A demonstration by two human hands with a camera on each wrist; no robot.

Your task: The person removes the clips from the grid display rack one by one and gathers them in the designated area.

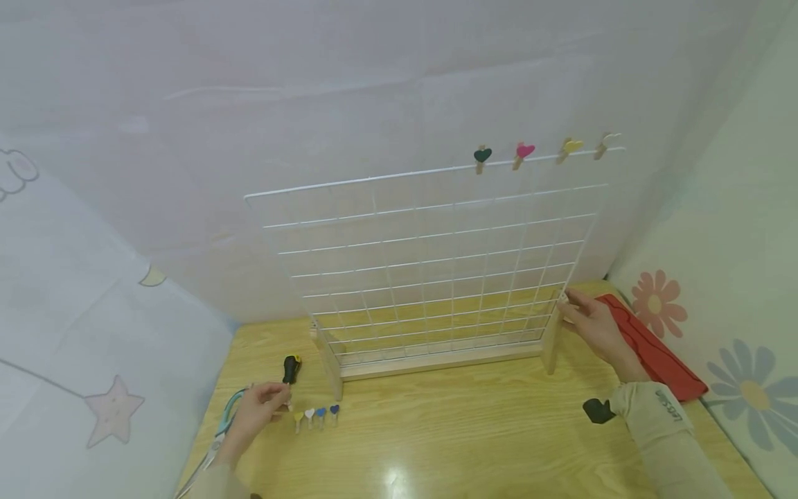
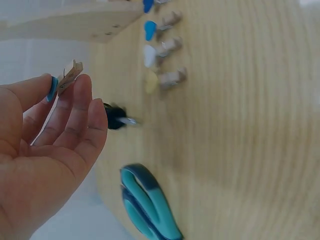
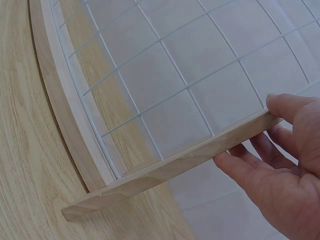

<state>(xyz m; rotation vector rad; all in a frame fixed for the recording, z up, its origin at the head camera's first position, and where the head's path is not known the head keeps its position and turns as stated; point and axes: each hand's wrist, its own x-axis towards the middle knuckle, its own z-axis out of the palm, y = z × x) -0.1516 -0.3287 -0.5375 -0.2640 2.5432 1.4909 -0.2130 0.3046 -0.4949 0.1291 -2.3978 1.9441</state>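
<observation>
My left hand [image 1: 254, 418] pinches a small wooden clothespin [image 2: 71, 77] with a blue heart, thumb on the heart side, above the table's left part. A white wire grid rack [image 1: 368, 179] stands in a wooden base. At its right end my right hand [image 1: 595, 329] grips the upper part of the wooden side post [image 3: 200, 150], thumb on one side and fingers on the other. Four-sided grid wires meet this post. Several heart clothespins, including a pink one [image 1: 524, 151], sit along the right half of the top wire. Beside my left hand lie several more, among them a yellow one [image 2: 170, 79].
A black and yellow screwdriver [image 1: 289, 369] lies behind my left hand. Teal-handled scissors [image 2: 145, 200] lie at the left table edge. Something flat and red [image 1: 654, 350] lies right of my right hand. A black object [image 1: 598, 410] shows by the right sleeve.
</observation>
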